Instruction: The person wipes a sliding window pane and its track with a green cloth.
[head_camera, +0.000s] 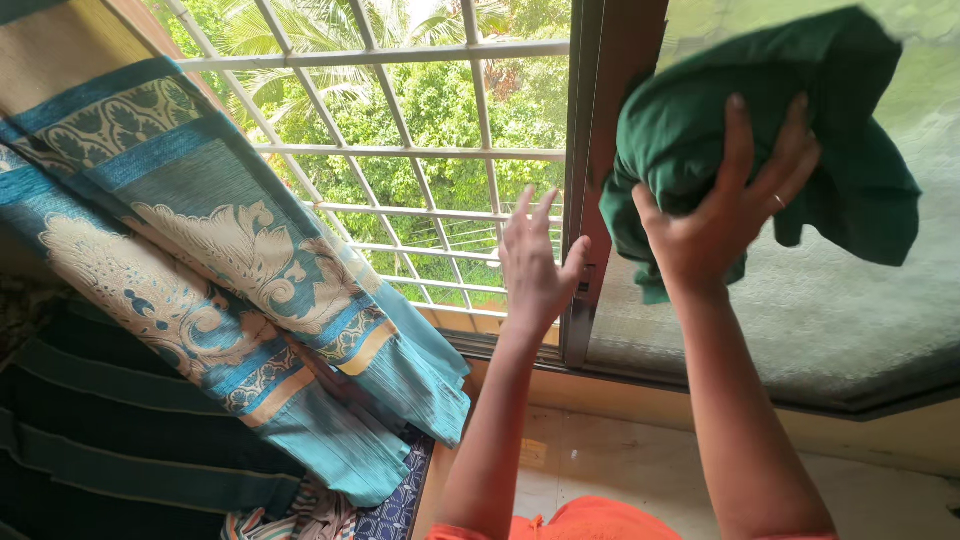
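Observation:
My right hand (725, 215) presses a bunched dark green cloth (850, 130) against the frosted glass pane (840, 310) of a sliding window; a ring shows on one finger. My left hand (535, 265) is raised with fingers apart, next to the brown window frame (610, 110) at the edge of the open half, and it holds nothing. Whether the left hand touches the frame I cannot tell.
A white metal grille (400, 150) covers the open half, with green trees behind it. A teal and beige patterned curtain (200, 260) hangs at the left over dark striped fabric (90, 440). A pale sill (620, 450) runs below the window.

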